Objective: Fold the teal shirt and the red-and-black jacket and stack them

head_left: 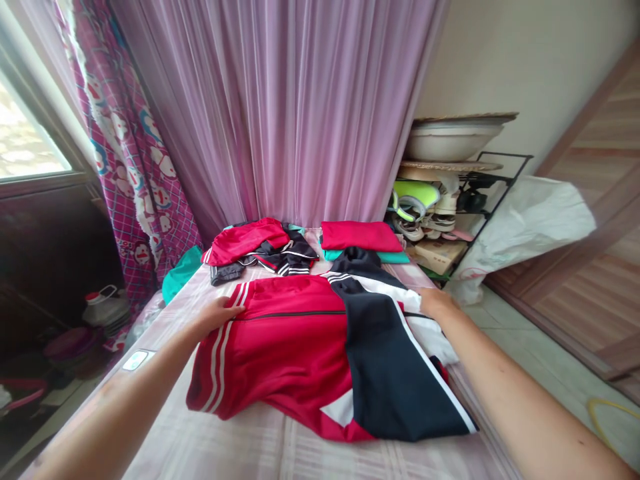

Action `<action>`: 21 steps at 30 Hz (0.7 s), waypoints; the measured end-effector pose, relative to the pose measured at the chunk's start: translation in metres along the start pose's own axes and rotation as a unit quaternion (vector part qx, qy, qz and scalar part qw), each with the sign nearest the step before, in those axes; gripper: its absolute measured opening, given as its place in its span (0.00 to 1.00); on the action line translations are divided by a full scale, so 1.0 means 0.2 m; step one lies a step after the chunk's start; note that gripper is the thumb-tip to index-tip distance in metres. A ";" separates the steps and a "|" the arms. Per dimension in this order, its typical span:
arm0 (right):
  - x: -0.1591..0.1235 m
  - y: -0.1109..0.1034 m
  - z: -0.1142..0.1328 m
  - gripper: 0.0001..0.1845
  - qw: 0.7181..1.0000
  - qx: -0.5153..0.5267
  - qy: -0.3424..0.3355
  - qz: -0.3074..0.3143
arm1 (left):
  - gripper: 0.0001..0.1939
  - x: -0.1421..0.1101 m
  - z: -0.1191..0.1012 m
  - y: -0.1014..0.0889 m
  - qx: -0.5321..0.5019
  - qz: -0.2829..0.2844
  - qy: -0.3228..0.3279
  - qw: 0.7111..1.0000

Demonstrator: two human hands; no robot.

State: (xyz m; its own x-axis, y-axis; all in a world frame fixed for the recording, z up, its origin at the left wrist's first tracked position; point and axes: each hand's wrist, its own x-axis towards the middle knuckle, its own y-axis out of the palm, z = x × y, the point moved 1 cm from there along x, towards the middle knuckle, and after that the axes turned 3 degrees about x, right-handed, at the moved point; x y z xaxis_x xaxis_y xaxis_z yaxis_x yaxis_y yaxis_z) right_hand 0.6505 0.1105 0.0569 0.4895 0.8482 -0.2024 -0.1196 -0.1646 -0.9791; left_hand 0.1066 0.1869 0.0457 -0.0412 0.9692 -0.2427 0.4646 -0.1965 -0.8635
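A red, black and white track jacket (295, 347) lies spread sideways before me, its zip running across it. My left hand (223, 312) is closed on the striped hem at the left end, thumb on top. At the other end, my right hand (434, 303) grips the white cloth near the collar; its fingertips are partly hidden. One black sleeve (395, 373) is folded over the jacket's front, towards me. Behind it sits a loose heap of red and black clothes (260, 247). Beside the heap is a folded red garment (360, 236) on top of a teal one (400, 257).
The clothes rest on a checked bedsheet (250, 453), with a phone (139, 360) at its left edge. Purple curtains (300, 113) hang behind. To the right stands a rack (480, 220) with shoes and a basin (453, 139), next to a white bag (540, 220).
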 end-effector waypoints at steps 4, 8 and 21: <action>0.01 0.02 0.06 0.22 1.000 -0.008 0.017 0.014 | 0.33 0.03 0.05 0.05 0.006 -0.026 -0.022 0.999; 0.06 -0.03 0.20 0.23 0.997 0.028 -0.043 -0.051 | 0.36 0.13 0.07 0.03 -0.105 0.044 -0.058 0.992; 0.53 -0.19 0.70 0.25 0.992 0.102 -0.062 -0.036 | 0.31 0.41 -0.06 0.00 -0.281 0.069 -0.110 0.951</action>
State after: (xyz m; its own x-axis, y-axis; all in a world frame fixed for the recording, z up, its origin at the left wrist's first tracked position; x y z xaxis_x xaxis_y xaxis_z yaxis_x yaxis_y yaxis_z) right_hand 0.5853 0.2768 0.0763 0.3944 0.9117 -0.1152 -0.2667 -0.0064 -0.9638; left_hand 0.1135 0.2684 0.0299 -0.1005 0.8732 -0.4770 0.8758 -0.1499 -0.4588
